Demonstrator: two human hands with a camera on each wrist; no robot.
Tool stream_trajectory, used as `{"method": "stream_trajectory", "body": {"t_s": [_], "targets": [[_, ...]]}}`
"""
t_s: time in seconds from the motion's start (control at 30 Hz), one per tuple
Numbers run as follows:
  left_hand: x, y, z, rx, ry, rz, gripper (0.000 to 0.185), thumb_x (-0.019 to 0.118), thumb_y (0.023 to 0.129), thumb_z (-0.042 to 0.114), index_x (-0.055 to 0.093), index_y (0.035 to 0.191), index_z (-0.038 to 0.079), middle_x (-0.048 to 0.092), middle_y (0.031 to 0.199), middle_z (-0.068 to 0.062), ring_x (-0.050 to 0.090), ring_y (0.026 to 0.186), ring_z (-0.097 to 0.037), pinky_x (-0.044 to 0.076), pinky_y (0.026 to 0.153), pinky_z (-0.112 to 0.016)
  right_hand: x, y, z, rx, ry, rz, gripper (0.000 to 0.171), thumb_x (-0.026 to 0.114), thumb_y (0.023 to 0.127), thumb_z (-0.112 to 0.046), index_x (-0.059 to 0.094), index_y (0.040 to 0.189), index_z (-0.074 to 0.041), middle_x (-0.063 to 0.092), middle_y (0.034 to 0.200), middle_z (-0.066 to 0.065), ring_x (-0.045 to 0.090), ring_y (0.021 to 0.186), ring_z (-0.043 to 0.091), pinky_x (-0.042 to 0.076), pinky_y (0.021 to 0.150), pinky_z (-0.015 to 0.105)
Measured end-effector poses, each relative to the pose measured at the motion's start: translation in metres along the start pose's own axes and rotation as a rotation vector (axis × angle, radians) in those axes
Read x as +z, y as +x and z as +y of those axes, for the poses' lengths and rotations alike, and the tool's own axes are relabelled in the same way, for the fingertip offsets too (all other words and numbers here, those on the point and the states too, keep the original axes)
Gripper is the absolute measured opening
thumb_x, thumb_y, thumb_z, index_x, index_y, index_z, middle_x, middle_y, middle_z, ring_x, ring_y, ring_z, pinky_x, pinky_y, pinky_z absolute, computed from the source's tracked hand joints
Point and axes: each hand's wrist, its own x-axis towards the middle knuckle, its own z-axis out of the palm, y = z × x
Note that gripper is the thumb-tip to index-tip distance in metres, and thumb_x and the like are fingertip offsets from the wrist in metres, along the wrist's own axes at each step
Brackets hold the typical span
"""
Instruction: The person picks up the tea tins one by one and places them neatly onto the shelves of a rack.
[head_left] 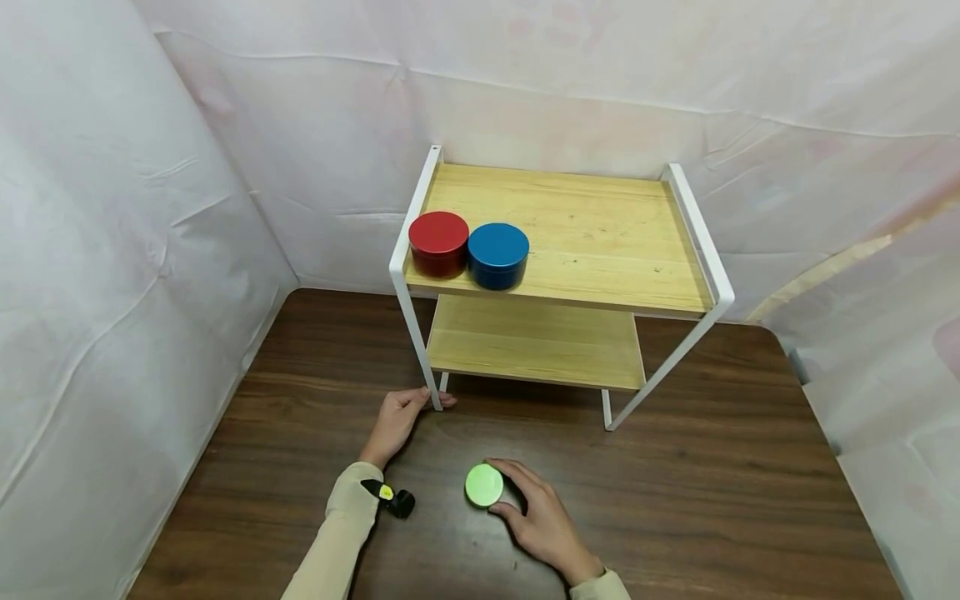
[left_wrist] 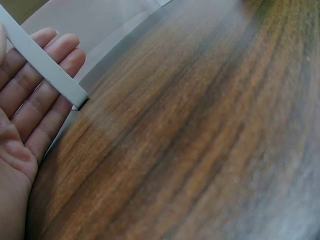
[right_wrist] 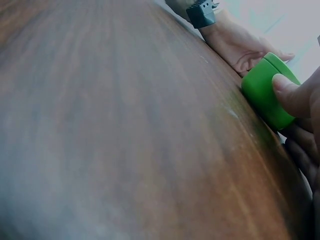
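Note:
A round green tin (head_left: 483, 485) (right_wrist: 267, 95) stands on the dark wooden table (head_left: 712, 483) in front of me. My right hand (head_left: 517, 500) grips it, thumb (right_wrist: 295, 95) on the near side and fingers curled round the far side. My left hand (head_left: 401, 417) (left_wrist: 30, 100) lies with straight fingers against the foot of the front left leg (head_left: 433, 396) (left_wrist: 45, 65) of a white-framed wooden rack. A red tin (head_left: 438, 242) and a blue tin (head_left: 498, 254) stand side by side, touching, at the left front of the rack's top shelf (head_left: 600, 242).
The rack's lower shelf (head_left: 540, 342) holds nothing. White sheeting (head_left: 112, 292) walls the table on the left, back and right. A black device (head_left: 393, 498) with a yellow mark is strapped to my left wrist.

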Motion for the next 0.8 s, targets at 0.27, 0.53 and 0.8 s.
{"method": "stream_trajectory", "body": {"t_s": [0.27,0.53,0.8], "targets": [[-0.0008,0.0001,-0.0023,0.016,0.002,0.000,0.047,0.047,0.114,0.034,0.082,0.112,0.003,0.081,0.115,-0.013,0.073,0.119,-0.014,0.053,0.105,-0.021,0.0009,-0.0011,0.0024,-0.019,0.012,0.012,0.061,0.082,0.093,-0.025,0.059,0.150,-0.025,0.061,0.146,-0.016,0.061,0.137,0.014,0.054,0.111,0.042],[-0.0002,-0.0004,-0.0017,0.016,-0.002,0.001,0.046,0.048,0.114,0.034,0.083,0.111,0.003,0.081,0.115,-0.013,0.074,0.120,-0.016,0.053,0.106,-0.022,0.0013,-0.0015,0.0020,-0.010,0.024,0.008,0.060,0.081,0.094,-0.027,0.060,0.150,-0.025,0.061,0.146,-0.016,0.061,0.137,0.014,0.054,0.111,0.042],[-0.0004,-0.0003,-0.0020,0.015,0.009,0.003,0.045,0.048,0.114,0.032,0.083,0.111,0.003,0.081,0.115,-0.015,0.074,0.120,-0.017,0.053,0.105,-0.022,0.0021,-0.0013,0.0028,-0.015,0.017,0.015,0.061,0.082,0.094,-0.026,0.059,0.150,-0.026,0.061,0.146,-0.018,0.061,0.137,0.013,0.054,0.110,0.042]]}}
